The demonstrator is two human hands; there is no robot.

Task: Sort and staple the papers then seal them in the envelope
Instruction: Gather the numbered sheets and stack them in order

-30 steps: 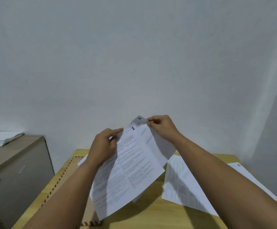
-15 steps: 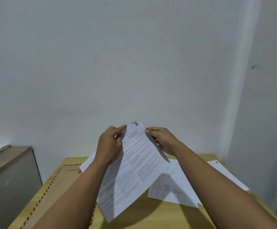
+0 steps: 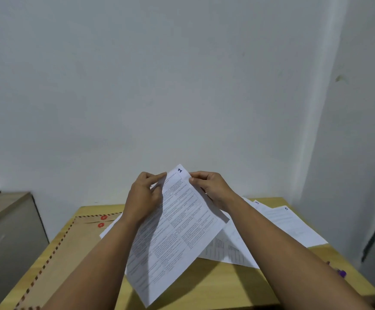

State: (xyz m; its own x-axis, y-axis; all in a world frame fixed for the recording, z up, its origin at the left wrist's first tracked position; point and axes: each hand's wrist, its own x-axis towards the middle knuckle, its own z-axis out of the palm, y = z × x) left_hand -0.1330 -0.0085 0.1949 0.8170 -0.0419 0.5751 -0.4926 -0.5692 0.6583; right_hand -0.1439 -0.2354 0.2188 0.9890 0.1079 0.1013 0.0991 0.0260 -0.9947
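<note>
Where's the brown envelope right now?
In the head view the brown envelope lies flat on the left part of the wooden table, under the left forearm, its red string buttons near the far edge.

A single head-worn wide-angle view looks forward and slightly down from close behind the person's raised arms, facing a pale wall (image 3: 182,74), with the wooden worktop (image 3: 227,285) filling only the lower part of the frame.

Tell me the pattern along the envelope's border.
Alternating dark red and pale stripes edge the brown envelope, seen in the head view.
</note>
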